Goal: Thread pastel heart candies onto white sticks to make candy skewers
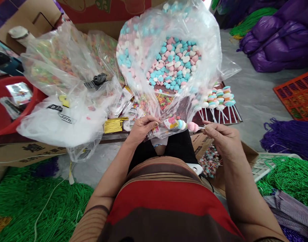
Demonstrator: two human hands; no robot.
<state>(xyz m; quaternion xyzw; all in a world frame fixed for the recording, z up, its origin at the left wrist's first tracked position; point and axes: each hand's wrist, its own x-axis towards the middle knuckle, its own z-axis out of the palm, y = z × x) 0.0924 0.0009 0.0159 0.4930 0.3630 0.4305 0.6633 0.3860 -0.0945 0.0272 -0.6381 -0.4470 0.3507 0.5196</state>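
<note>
Left hand: pinches clear wrapper
Right hand: clamps candy stick — apart from left
Candy bag: 12 o'clock

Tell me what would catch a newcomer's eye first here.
Probably the big open clear bag of pink, blue and white candies at the top centre. Just below it, the right hand holds a candy skewer by its stick while the left hand pinches a clear printed wrapper. Bright green cords spread over the lower left, and shiny purple bundles sit at the upper right.
</note>
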